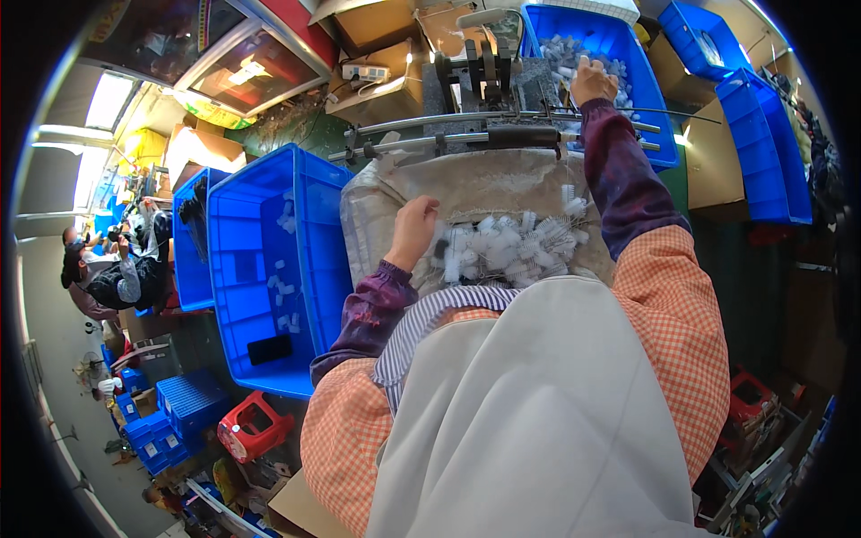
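Note:
My left hand hovers above the left side of a beige cloth spread over my lap. Its fingers are curled together, and I cannot make out what, if anything, is in them. Beside it on the cloth lies a pile of small white plastic pieces, some with comb-like rows of thin bristles. Further out, my right hand reaches over a blue bin of small whitish translucent pieces. Its fingers are bent inward, their tips close to the pieces; what they hold is too small to tell.
A metal fixture with horizontal rods and a black roller stands ahead, beyond the cloth. At left, a large blue bin holds a few white pieces and a black flat object. A red stool and another person are further left.

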Action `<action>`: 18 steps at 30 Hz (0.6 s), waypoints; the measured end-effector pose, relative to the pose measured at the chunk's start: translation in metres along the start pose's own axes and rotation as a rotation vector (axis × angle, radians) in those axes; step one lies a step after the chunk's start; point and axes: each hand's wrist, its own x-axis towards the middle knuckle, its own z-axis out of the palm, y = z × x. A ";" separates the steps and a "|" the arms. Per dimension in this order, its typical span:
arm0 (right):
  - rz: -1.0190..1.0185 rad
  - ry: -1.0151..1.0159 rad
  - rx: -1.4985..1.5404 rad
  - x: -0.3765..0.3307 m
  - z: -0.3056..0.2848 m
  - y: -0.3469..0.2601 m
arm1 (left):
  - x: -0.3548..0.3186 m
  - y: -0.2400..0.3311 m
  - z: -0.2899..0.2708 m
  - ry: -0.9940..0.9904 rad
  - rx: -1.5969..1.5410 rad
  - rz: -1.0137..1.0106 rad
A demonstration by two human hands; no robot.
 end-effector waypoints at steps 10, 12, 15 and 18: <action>-0.429 0.157 0.647 -0.102 -0.040 -0.025 | -0.041 -0.004 0.010 -0.275 0.007 -0.176; -0.498 0.072 0.803 -0.114 -0.048 -0.034 | -0.040 -0.003 0.011 -0.298 -0.020 -0.266; -0.611 -0.044 0.930 -0.138 -0.060 -0.046 | -0.042 -0.004 0.013 -0.192 -0.002 -0.280; -0.696 -0.207 0.881 -0.161 -0.069 -0.029 | -0.050 0.002 0.002 -0.057 0.166 -0.171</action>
